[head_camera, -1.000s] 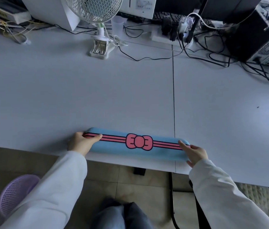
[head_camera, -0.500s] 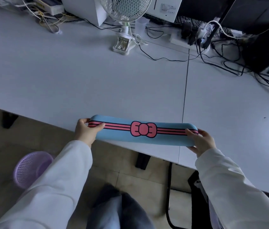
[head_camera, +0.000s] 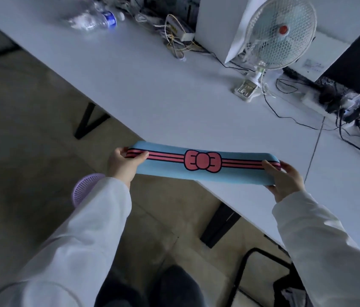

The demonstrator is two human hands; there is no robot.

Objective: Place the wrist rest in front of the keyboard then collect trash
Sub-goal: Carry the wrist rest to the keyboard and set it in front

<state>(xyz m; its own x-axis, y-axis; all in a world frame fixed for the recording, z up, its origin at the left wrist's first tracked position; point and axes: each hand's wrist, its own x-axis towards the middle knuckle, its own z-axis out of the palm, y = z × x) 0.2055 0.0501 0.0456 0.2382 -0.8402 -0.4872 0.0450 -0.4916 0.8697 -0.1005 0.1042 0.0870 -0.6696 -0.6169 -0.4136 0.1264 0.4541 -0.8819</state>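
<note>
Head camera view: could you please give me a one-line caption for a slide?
Both hands, left hand and right hand, hold a blue padded wrist rest with pink bow above the white desk edge.

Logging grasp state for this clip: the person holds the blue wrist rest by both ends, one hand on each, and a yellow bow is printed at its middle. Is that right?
Not quite: the bow is pink, not yellow. The head view shows the blue wrist rest held by both ends, the left hand on one and the right hand on the other, with the pink bow printed at its middle.
</note>
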